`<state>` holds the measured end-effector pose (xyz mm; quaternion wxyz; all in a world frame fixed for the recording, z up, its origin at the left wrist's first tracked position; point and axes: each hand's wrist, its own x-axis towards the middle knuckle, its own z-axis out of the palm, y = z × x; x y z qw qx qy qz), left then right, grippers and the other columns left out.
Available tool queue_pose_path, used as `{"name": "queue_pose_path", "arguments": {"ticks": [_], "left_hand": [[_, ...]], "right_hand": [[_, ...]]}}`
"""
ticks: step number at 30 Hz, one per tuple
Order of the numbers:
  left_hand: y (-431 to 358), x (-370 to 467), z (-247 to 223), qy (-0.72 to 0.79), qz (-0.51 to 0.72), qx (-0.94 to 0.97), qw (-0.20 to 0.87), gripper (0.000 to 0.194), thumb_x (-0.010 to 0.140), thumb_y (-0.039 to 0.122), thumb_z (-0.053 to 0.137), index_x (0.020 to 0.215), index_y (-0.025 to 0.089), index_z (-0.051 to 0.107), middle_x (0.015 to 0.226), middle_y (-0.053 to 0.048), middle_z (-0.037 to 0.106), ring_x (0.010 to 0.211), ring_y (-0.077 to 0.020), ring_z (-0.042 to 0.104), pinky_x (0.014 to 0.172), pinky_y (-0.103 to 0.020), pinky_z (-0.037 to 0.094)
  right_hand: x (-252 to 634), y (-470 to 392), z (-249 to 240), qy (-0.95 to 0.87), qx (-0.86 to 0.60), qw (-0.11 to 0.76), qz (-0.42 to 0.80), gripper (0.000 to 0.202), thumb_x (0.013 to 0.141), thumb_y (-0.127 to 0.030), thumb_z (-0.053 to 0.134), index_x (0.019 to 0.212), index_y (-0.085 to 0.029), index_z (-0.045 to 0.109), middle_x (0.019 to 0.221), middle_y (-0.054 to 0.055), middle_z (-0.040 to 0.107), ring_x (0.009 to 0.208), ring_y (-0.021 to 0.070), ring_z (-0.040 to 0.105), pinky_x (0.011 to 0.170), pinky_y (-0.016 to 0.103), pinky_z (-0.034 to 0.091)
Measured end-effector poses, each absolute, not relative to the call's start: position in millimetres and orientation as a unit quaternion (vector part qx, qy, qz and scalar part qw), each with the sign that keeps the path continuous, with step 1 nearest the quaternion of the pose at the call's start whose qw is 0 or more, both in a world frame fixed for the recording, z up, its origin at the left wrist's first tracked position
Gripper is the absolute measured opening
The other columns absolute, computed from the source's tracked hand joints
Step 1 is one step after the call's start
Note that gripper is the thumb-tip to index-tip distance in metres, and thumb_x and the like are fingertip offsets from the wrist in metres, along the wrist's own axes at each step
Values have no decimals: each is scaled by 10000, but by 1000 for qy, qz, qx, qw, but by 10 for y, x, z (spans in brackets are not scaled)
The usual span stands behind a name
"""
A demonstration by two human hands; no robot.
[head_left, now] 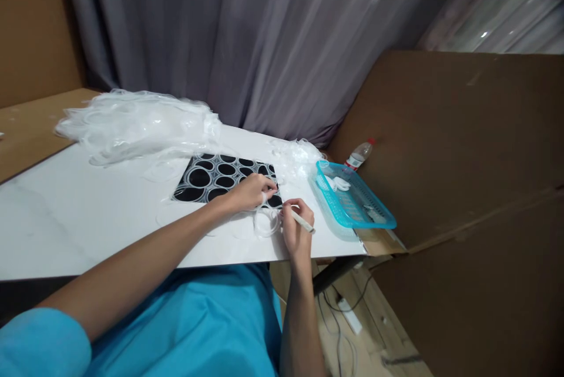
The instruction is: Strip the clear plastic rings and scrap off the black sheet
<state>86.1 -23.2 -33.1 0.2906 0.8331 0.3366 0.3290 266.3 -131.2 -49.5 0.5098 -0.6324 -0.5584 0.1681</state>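
A black sheet with rows of ovals ringed in white (226,168) lies flat on the white table. My left hand (252,191) is over its right part, thumb and fingers pinched together; what they hold, if anything, is too small to make out. Just to the right, at the sheet's near right corner, my right hand (298,223) is closed around a slim white pen-like tool (303,222). The tool's tip is hidden by the fingers. A white ring of thin cord or band (266,223) lies on the table between the hands, below the sheet.
A heap of clear plastic bags with white loops (145,124) covers the table's back left. More clear plastic (299,157) lies beyond the sheet. At right stand a blue basket (352,225) with white coils and a bottle (359,155). Cardboard panels (476,142) and a curtain (229,30) enclose the table.
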Motion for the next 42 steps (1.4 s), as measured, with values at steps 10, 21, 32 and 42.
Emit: {"name": "queue_pose_path", "arguments": {"ticks": [10,21,32,42], "left_hand": [[-383,949,-341,306,230,874,299,226,1013,310,699,1140,244,874,1016,-113,827,891,-263,701,759,-331,389],[-422,970,-312,302,179,889,295,300,1054,475,639,1164,282,841,1022,-93,821,959,-278,716,832,-340,431],[-468,1010,-343,318,183,881,299,161,945,309,704,1062,269,808,949,-65,784,882,-268,679,793,-333,397],[-398,965,-325,329,200,851,358,140,912,331,731,1004,242,787,856,-52,745,776,-232,647,691,-323,360]], "right_hand": [[2720,-1267,-530,-536,-605,546,220,183,949,-363,603,948,-230,729,765,40,766,734,263,743,675,332,537],[2752,-1264,-569,-426,-548,665,275,141,886,-330,682,917,-203,736,618,-18,637,561,160,558,548,262,372],[2725,-1245,-565,-387,-521,701,296,136,847,-330,714,898,-205,723,585,-40,581,542,134,530,527,225,347],[2745,-1229,-615,-402,-540,652,349,133,803,-303,649,876,-217,719,535,-32,587,473,142,493,475,235,310]]}}
